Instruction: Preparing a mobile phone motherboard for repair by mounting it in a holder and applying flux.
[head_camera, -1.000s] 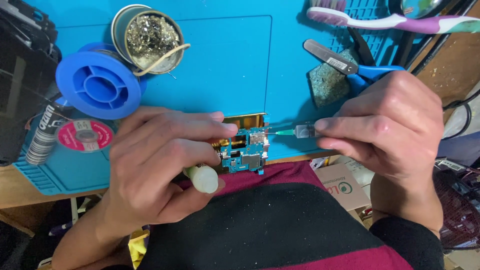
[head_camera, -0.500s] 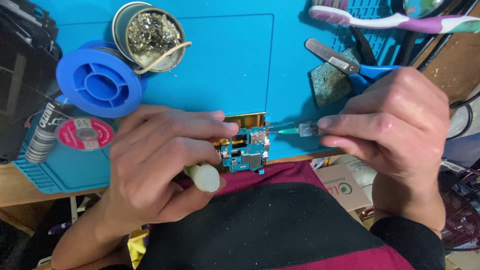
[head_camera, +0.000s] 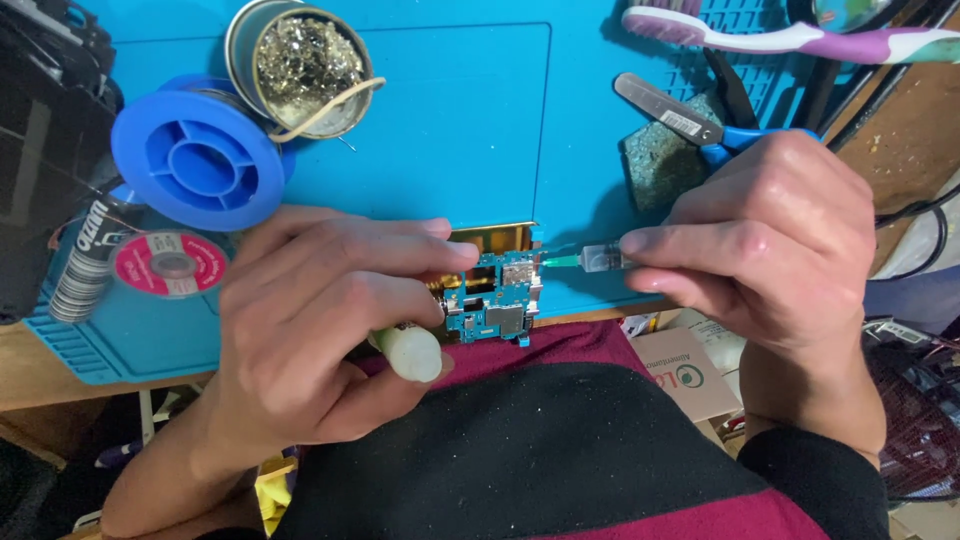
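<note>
Left hand (head_camera: 320, 320): clenched around a pale cylindrical handle (head_camera: 408, 352), fingertips pressing on the circuit board (head_camera: 497, 300).
Right hand (head_camera: 770, 240): pinching a small syringe (head_camera: 590, 260), its green tip touching the board.
Circuit board: at the blue mat's (head_camera: 450, 120) near edge, on the bench.
Round tin (head_camera: 300, 65): open, filled with brass wool.
Blue spool (head_camera: 198, 160): just beside the tin.

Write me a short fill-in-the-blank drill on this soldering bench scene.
1. The right hand holds a small clear syringe with a ____ tip.
2. The left hand steadies the small blue ____.
3. The big empty plastic spool is ____.
4. The toothbrush lies on the blue mat's far ____ side.

Missing words: green; circuit board; blue; right
</note>
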